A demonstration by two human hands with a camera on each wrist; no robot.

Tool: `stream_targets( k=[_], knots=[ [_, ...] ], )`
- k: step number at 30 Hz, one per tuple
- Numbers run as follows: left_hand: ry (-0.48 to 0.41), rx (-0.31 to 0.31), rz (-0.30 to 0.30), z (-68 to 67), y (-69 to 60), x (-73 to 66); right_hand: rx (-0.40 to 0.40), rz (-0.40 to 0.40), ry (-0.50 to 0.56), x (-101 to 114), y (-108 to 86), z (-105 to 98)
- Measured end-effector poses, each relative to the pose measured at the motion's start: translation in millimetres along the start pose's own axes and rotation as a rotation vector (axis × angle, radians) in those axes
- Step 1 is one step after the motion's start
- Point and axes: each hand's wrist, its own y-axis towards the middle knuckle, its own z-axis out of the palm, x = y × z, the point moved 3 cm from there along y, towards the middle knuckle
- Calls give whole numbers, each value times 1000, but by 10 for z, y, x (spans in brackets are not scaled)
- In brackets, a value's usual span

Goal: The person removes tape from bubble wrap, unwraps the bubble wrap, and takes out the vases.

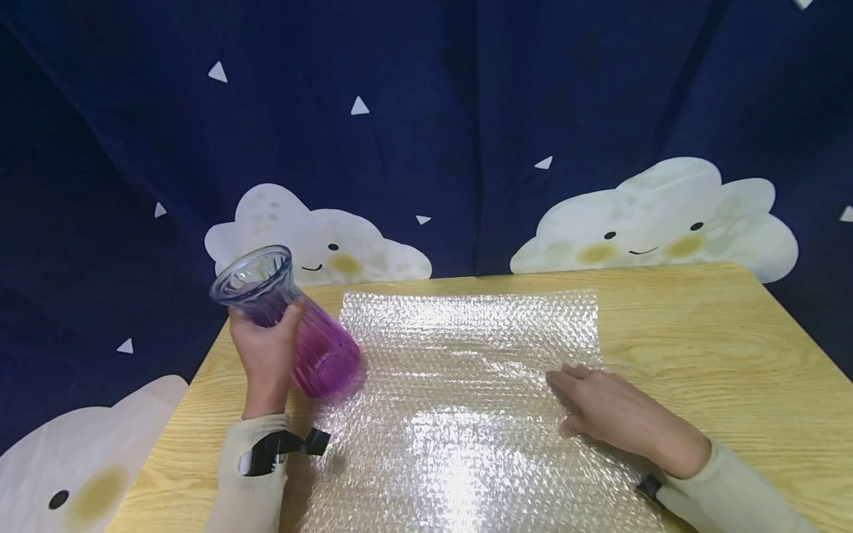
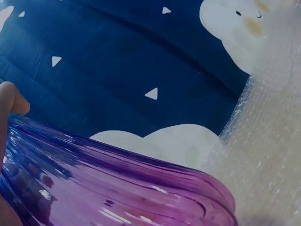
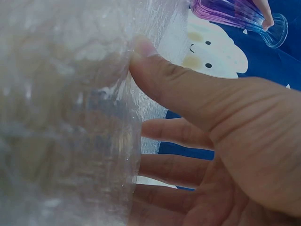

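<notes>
A ribbed glass vase (image 1: 326,352), blue at its flared rim and pink-purple at its base, leans over the left side of a sheet of bubble wrap (image 1: 460,370). My left hand (image 1: 266,352) grips the vase around its neck, with the thumb on the near side; the other fingers show through the glass in the left wrist view. Whether the base touches the wrap I cannot tell. On the wrap's right edge rests my right hand (image 1: 609,411), its fingers fairly straight. In the right wrist view the thumb (image 3: 155,70) touches the plastic.
The wrap lies flat on a light wooden table (image 1: 706,348), which shows on both sides of it. Behind the table hangs a dark blue curtain (image 1: 466,133) with white clouds and triangles. Black straps (image 1: 276,448) circle the wrists.
</notes>
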Motion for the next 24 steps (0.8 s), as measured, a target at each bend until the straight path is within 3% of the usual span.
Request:
stream_targets(
  k=[10, 24],
  knots=[
    [-79, -56, 17, -109, 99, 53, 2, 2, 5, 6, -2, -8],
    [-11, -124, -12, -253, 205, 153, 9, 8, 7, 0, -4, -4]
  ],
)
